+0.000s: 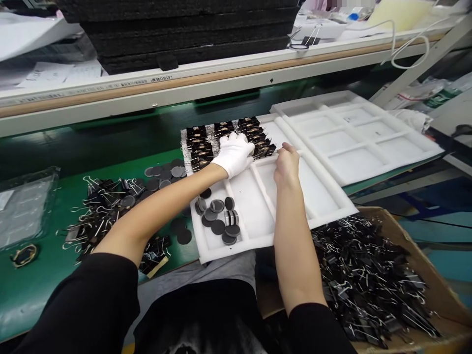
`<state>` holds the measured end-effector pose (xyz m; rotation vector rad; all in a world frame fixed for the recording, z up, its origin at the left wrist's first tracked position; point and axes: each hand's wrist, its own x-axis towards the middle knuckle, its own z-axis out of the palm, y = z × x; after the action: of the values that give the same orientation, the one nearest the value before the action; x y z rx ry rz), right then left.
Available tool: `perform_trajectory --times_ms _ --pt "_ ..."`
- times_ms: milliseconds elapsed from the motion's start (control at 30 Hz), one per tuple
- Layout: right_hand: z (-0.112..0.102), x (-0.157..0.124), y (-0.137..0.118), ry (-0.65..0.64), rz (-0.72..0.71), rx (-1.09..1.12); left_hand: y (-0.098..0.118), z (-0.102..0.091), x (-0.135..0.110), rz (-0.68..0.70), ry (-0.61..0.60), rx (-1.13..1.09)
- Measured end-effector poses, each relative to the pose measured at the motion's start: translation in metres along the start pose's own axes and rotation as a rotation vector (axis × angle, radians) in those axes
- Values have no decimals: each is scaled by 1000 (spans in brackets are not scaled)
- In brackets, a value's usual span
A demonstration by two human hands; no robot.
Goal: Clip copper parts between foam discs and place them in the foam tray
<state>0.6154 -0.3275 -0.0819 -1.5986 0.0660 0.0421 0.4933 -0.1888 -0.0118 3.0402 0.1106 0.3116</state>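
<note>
My left hand [235, 153] wears a white glove and reaches over rows of black binder clips [252, 132] in a white foam frame [258, 236]. Its fingers are curled down among the clips; their tips are hidden. Bare, my right hand [287, 162] is beside the right end of those rows, its fingers bent close together near the end clip. Anything held in it is too small or hidden to name. Dark round discs [218, 226] lie loose in the frame's near left compartment, some stacked on edge.
On the green bench [22, 300], left, are a heap of binder clips [105, 201], more discs [173, 169] and a clear plastic tray [29, 209]. Another white frame [354, 132] sits back right. A cardboard box [448, 307] holds many clips at lower right. A shelf [221, 81] crosses behind.
</note>
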Motion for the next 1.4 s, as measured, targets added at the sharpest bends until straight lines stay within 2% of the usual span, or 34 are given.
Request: perform_trajectory --times_ms 133,267,367,633,800,933,1067,1167,1267,1400 --pt "0 -3 1 -35 -74 -68 3 2 3 40 -57 21" --pt "2 -10 3 -123 -241 -156 3 2 5 16 -100 15" --pt "3 -13 5 -146 -313 -235 6 2 8 -5 -111 43" --pt "0 -11 7 -139 -357 -389 15 13 23 7 -59 169" --pt "0 -13 6 -138 -350 -420 10 8 19 84 -85 207" --pt "-1 -14 6 -131 -335 -418 5 2 9 142 -62 188" --pt "-4 -13 5 -123 -298 -411 -1 -8 -1 80 14 127" --pt "-8 -11 5 -94 -251 -401 -13 -23 -14 71 28 111" --pt "-12 -8 4 -59 -223 -390 -33 -45 -40 106 -10 113" --pt "-13 -8 2 -36 -224 -410 -67 -77 -95 96 -89 89"
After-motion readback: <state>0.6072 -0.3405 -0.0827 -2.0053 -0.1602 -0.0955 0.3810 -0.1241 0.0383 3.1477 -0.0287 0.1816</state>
